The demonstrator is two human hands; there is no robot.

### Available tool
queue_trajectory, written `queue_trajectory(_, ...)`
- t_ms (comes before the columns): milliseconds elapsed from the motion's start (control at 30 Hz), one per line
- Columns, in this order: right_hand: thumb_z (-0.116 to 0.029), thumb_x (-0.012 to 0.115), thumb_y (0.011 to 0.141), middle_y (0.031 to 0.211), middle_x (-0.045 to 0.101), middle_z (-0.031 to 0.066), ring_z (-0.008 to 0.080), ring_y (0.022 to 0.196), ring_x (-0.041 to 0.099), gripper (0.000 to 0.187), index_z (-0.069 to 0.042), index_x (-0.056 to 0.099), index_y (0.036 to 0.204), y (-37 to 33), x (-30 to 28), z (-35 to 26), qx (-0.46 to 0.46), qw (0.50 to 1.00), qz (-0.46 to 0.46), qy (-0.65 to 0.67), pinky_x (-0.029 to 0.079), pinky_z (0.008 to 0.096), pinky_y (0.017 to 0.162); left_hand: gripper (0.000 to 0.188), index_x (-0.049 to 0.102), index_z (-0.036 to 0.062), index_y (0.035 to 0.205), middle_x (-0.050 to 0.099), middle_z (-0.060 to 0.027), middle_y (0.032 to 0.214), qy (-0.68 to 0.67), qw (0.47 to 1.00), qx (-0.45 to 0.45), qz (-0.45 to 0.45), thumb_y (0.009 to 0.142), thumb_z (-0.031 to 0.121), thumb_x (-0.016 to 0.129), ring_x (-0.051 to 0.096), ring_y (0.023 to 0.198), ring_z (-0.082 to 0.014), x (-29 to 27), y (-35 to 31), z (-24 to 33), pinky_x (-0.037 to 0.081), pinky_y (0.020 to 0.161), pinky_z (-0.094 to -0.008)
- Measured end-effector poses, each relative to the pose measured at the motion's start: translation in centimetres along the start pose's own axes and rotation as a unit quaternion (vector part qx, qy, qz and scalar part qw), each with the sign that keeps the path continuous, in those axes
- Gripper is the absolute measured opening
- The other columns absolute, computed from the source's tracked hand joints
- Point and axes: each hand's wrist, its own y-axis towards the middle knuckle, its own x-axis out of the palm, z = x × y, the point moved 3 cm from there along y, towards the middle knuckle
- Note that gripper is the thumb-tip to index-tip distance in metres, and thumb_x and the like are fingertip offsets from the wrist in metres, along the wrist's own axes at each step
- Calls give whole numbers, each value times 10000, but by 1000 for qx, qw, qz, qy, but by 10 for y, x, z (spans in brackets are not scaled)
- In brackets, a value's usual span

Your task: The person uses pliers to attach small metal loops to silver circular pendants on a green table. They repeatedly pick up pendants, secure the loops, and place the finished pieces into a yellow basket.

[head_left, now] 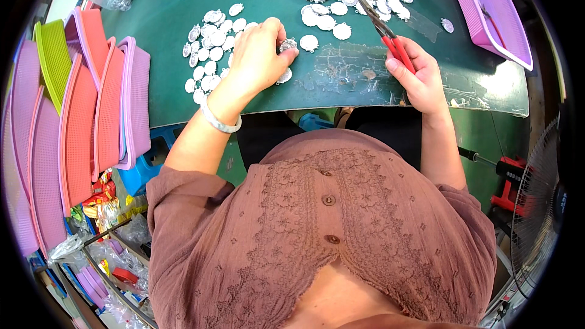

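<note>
Left grip (pixel 259 55) pinching a silver disc (pixel 289 43); right grip (pixel 421 79) grasping red-handled pliers (pixel 398 50). Loose discs (pixel 214 38) lie just left of the left grip. A rim hold should best steady the disc.

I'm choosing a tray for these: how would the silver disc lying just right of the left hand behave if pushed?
The silver disc looks metallic, so it is probably stiff. Lying flat, it would likely slide rather than roll. Its small rim loop might catch on the scuffed patch nearby.
</note>
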Motion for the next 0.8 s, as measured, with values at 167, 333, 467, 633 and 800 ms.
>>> queue_trajectory(167, -148, 645, 858, 880, 574, -4, 64, 793, 489, 342, 28, 561, 1139, 1, 0, -1, 4, 1000, -3, 1, 405, 212, 727, 264, 586, 6, 1063, 637, -55, 875, -309, 945, -96, 40, 813, 19, 669, 594, 809, -113, 2, 1, -11, 464, 688, -236)
queue_trajectory(333, -130, 635, 859, 877, 567, -9, 61, 787, 483, 326, 31, 557, 1131, 0, 2, -1, -10, 1000, 5, 11, 401, 207, 727, 273, 581, -2, 1146, 632, -37, 924, -663, 745, -69, 6, 881, 52, 624, 567, 812, -115, -9, 10, -19, 462, 736, -229)
queue_trajectory(467, -105, 633, 858, 827, 525, -34, 48, 743, 457, 315, 33, 552, 1129, 0, 2, 1, -7, 1000, -1, 15, 384, 191, 691, 210, 599, 1, 1106, 617, -63, 934, -782, 622, -30, -39, 906, 63, 581, 529, 798, -136, -15, 15, -18, 446, 742, -259)
queue_trajectory(633, -80, 635, 853, 807, 503, -43, 41, 715, 440, 318, 34, 551, 1138, 1, 2, 2, -9, 1000, -2, 24, 369, 187, 652, 162, 601, 16, 1058, 589, -73, 973, -820, 566, 4, -85, 911, 77, 571, 506, 823, -149, -22, 16, -19, 434, 748, -264)
queue_trajectory(800, -83, 638, 851, 806, 500, -46, 38, 710, 437, 318, 35, 555, 1134, 1, 2, 3, -6, 1000, -1, 22, 364, 183, 646, 148, 584, 30, 1043, 546, -69, 970, -830, 545, 33, -111, 913, 98, 571, 483, 843, -150, -26, 13, -19, 431, 757, -266)
